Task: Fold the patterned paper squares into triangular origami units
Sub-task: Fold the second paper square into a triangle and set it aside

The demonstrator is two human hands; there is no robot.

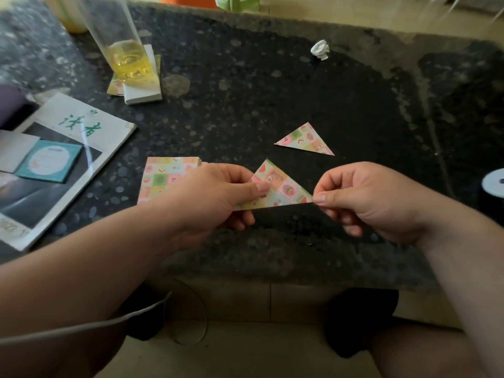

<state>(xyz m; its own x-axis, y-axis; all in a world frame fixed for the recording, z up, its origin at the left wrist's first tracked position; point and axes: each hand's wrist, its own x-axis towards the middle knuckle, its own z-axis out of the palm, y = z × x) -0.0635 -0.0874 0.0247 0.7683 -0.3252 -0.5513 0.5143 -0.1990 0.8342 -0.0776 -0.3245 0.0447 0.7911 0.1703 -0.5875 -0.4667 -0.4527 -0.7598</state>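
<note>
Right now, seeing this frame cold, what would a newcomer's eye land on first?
The hands at centre: the left hand and right hand pinch opposite ends of a patterned paper triangle over the dark speckled table. Next, a second folded triangle lies flat beyond them, and a stack of patterned squares sits beside the left hand. A tall glass of yellow liquid stands at the back left.

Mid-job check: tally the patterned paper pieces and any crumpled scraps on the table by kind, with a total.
Folded patterned paper triangles: 2 (one lying flat, one held up)
Stack of unfolded patterned paper squares: 1
Patterned paper poking from under white pad: 1
Crumpled white paper ball: 1
Total: 5
</note>
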